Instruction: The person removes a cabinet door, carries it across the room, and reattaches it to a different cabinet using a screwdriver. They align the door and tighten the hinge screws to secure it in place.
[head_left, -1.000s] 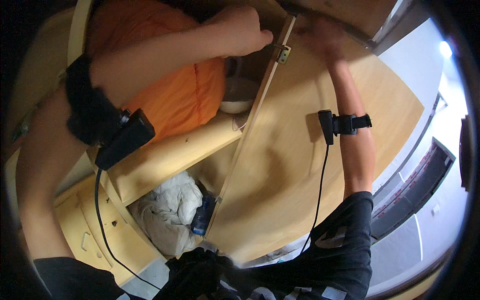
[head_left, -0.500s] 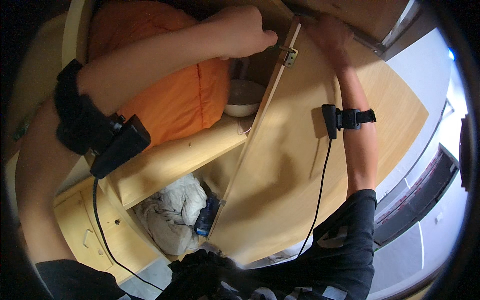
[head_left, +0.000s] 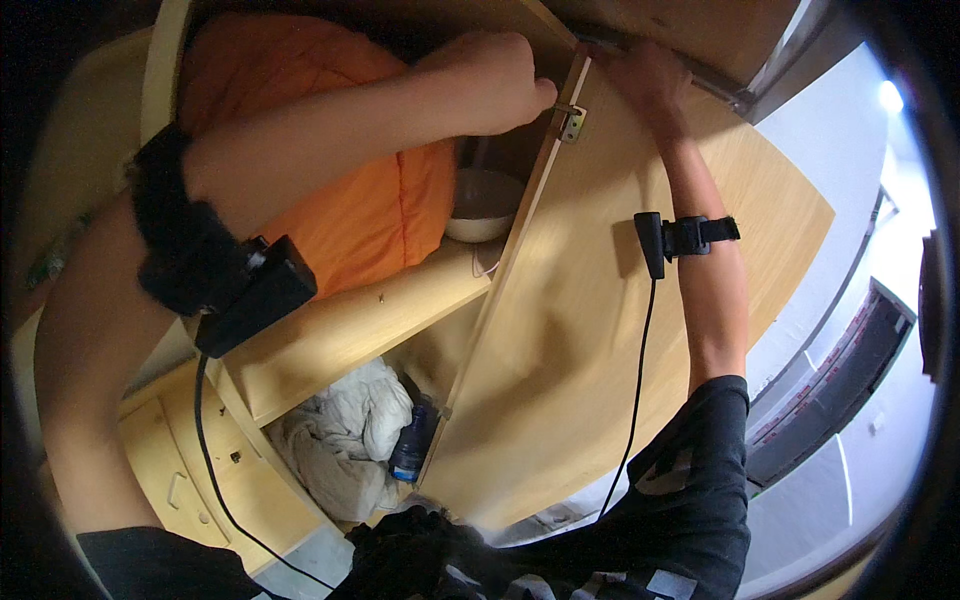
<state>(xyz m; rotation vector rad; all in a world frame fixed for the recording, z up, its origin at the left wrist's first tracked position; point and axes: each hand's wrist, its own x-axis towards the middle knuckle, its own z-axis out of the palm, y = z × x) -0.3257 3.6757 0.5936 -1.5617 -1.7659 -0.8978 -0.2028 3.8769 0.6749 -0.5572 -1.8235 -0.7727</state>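
Observation:
A light wooden cabinet door (head_left: 560,330) slants across the middle, with a metal hinge (head_left: 572,124) on its edge. My left hand (head_left: 490,85) reaches across the open cabinet, fingers curled closed and thumb pointing at the hinge. Whatever that hand grips is hidden behind the fingers. At the door's top corner my right hand (head_left: 645,82) is closed on the upper edge of the door; its fingertips lie in shadow. Beneath my left forearm an orange padded bundle (head_left: 350,235) fills the upper shelf, and a pale bowl (head_left: 483,205) stands beside it.
A wooden shelf board (head_left: 350,320) divides the cabinet. Below it lie white crumpled cloth (head_left: 350,425) and a dark blue bottle (head_left: 410,445). Drawers (head_left: 175,480) are at lower left. Black straps with boxes and a cable (head_left: 640,380) are on my forearms.
The view has shifted slightly. The door's upper end appears a little further left and lower, my left hand staying near the hinge and my right hand on the door.

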